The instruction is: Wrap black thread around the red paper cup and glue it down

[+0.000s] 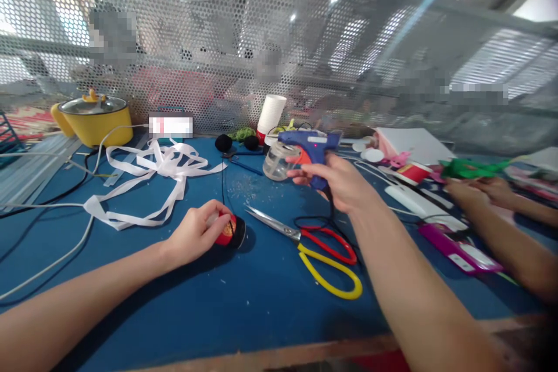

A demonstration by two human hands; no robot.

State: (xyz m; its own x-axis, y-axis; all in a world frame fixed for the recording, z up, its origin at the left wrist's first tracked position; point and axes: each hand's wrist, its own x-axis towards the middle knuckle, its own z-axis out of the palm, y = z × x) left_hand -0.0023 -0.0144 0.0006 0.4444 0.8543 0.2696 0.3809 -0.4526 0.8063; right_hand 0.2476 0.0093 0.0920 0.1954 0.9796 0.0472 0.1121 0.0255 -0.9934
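Note:
My left hand [198, 232] is closed around a small red paper cup [224, 231], tipped on its side, with a black band at its end. A black strand of yarn [223, 183] runs from the cup toward a black yarn ball [224, 143]. Raised over the table, my right hand [337, 181] grips a blue hot glue gun [314, 148] by its handle, nozzle to the left. Behind the gun stands a clear plastic jar [278, 161]. Scissors [300, 238] with one red and one yellow handle lie open between my hands.
White ribbon [170, 168] lies in loose loops at the left, near a yellow pot [96, 119] with a glass lid. Stacked paper cups [272, 115] lean at the back. On the right are a purple box [460, 249], a white power strip [425, 207] and another person's hands [479, 193].

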